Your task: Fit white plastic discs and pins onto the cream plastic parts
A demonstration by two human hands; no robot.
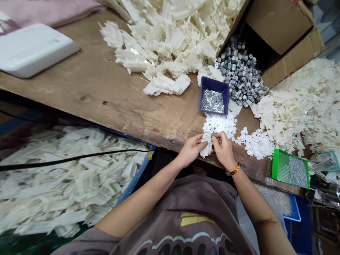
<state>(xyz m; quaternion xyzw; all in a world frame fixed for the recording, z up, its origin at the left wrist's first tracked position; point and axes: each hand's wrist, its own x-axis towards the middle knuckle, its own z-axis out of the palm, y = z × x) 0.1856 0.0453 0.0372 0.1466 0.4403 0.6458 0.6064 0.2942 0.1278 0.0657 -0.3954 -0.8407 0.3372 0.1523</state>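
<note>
My left hand (193, 148) grips a small off-white plastic casing (206, 145) between thumb and fingers, just over the table's front edge. On the casing's right side, my right hand (222, 148) has its thumb and fingers pinched together; whatever lies between those fingertips is too small to make out. Just beyond the hands are small white plastic discs (220, 124) in a loose heap. Behind them a dark blue square tray (201, 95) contains thin metal pins (213, 101). More white discs (259, 144) lie to the right of my right hand.
Off-white plastic parts (180, 42) are piled at the back, with others (297, 102) at right. Small grey motors (240, 72) spill from a cardboard box (281, 24). A green basket (277, 166) holds tiny metal pieces. A black cable (79, 156) crosses a full bin at left.
</note>
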